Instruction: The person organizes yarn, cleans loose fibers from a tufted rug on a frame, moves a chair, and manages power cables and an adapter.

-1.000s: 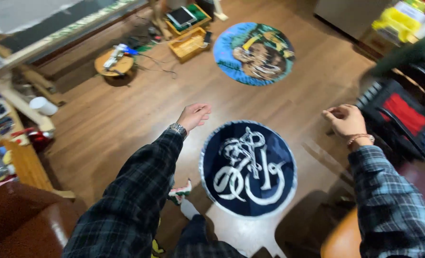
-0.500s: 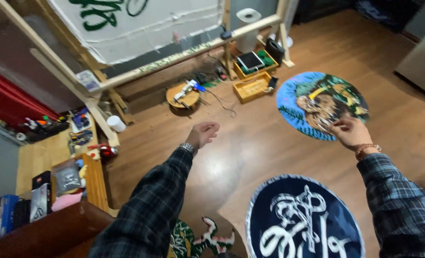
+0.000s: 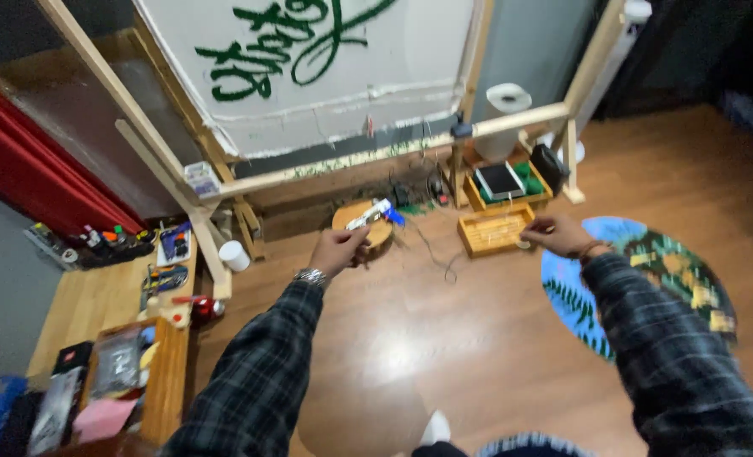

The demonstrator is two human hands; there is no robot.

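Left hand: your left hand (image 3: 340, 247) is reaching forward over the brown wooden floor (image 3: 410, 338), with a metal wristwatch (image 3: 310, 277) showing at the plaid cuff; its fingers are curling loosely inward, and you cannot tell whether they are holding anything.
Right hand: your right hand (image 3: 554, 234) is extending forward in a plaid sleeve, its fingers are drawing together, and whether they are pinching something is too blurred to tell.
Nearest to left hand: a white and blue handheld tool (image 3: 375, 213) is lying on a small round wooden stool (image 3: 364, 224), just beyond your left hand.
Nearest to right hand: a shallow rectangular wooden tray (image 3: 495, 230) is sitting on the floor, just beside your right fingers.
Round rug: a round blue and green tufted rug (image 3: 647, 283) is lying flat on the floor, partly under your right forearm.
Frame: a large wooden frame (image 3: 355, 161) is standing behind the stool, carrying white cloth with green tufted lettering (image 3: 309, 51).
Behind tray: a second wooden box (image 3: 508, 184) is holding a dark tablet-like slab.
Left side: a low wooden tabletop (image 3: 97, 296) is carrying small tools and bottles.
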